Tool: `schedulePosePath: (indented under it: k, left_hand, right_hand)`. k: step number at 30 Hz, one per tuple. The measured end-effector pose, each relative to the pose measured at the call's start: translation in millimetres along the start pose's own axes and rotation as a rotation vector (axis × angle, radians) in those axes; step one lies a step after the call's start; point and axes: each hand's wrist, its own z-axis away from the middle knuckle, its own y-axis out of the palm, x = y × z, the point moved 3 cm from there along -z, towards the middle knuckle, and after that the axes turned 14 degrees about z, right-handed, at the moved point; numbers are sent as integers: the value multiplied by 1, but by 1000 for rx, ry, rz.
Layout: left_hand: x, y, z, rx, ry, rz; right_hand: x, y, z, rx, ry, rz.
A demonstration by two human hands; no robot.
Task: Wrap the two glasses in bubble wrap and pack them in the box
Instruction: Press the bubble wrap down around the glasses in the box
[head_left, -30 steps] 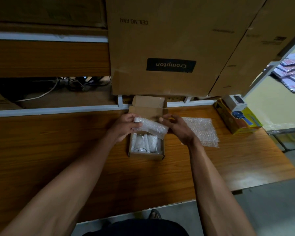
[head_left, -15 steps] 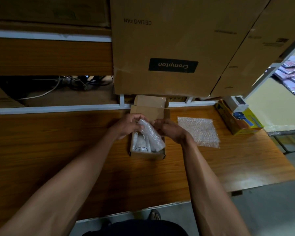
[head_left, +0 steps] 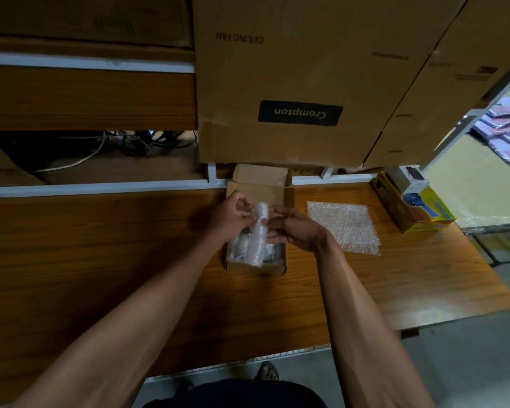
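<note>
A small open cardboard box (head_left: 255,266) sits on the wooden table (head_left: 100,260), its lid flaps folded back toward the shelf. Over it I hold a glass rolled in bubble wrap (head_left: 258,234), standing nearly upright with its lower end down in the box. My left hand (head_left: 231,217) pinches the bundle's upper end from the left. My right hand (head_left: 293,228) grips it from the right. Another wrapped glass (head_left: 239,245) lies inside the box on the left, partly hidden by my left hand.
A spare sheet of bubble wrap (head_left: 343,226) lies flat on the table right of the box. A yellow carton (head_left: 409,207) with a small white box (head_left: 409,179) on top stands at the far right. Large cardboard cartons (head_left: 301,83) rise behind.
The wrapped glass has turned from lying crosswise above the box to nearly upright, its lower end dropping into the box. Both hands have drawn closer together at its upper end.
</note>
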Motion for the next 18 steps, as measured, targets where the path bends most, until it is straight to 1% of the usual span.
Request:
schedulePosePath:
  k: [7, 11, 13, 15, 18]
  left_hand:
    - [5, 7, 0, 37, 63, -56]
    - [5, 14, 9, 107, 103, -49]
    - [5, 18, 13, 130, 109, -117]
    - [8, 22, 14, 118, 137, -225]
    - [13, 24, 14, 109, 163, -365]
  right_hand:
    - [-4, -4, -1, -103, 26, -54]
    - [-5, -6, -1, -231, 24, -52]
    - [-8, -5, -6, -303, 39, -12]
    - [-11, -3, -10, -369, 59, 38]
    - [-16, -4, -15, -393, 57, 83]
